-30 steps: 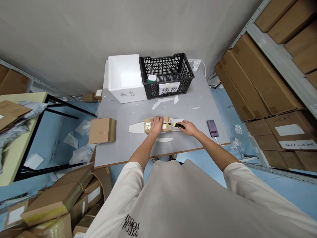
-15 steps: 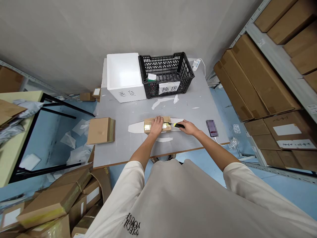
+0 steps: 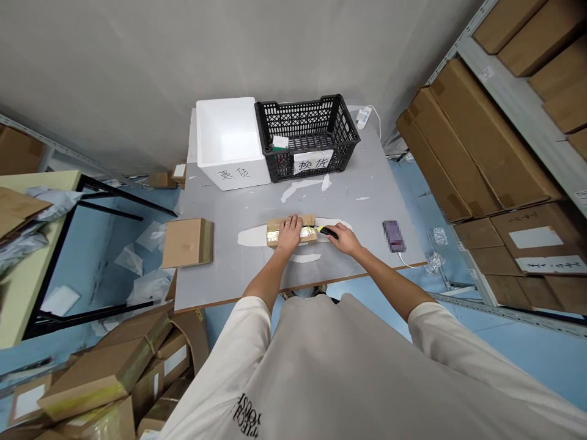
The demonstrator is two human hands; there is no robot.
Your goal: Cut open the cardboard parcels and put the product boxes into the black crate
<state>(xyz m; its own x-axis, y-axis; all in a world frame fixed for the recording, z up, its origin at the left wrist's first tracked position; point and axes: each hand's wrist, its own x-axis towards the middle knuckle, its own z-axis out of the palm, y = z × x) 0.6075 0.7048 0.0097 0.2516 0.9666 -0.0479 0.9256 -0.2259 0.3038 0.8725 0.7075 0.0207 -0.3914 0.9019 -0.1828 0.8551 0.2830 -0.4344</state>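
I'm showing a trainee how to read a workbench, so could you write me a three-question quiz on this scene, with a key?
1. What does the right hand hold?
a) a roll of tape
b) a cutter with a black and yellow handle
c) a pair of scissors

2. True or false: the left hand rests on the small taped box.

3. Fill in: the black crate stands just to the ____ of the white box.

Key: 1 b; 2 true; 3 right
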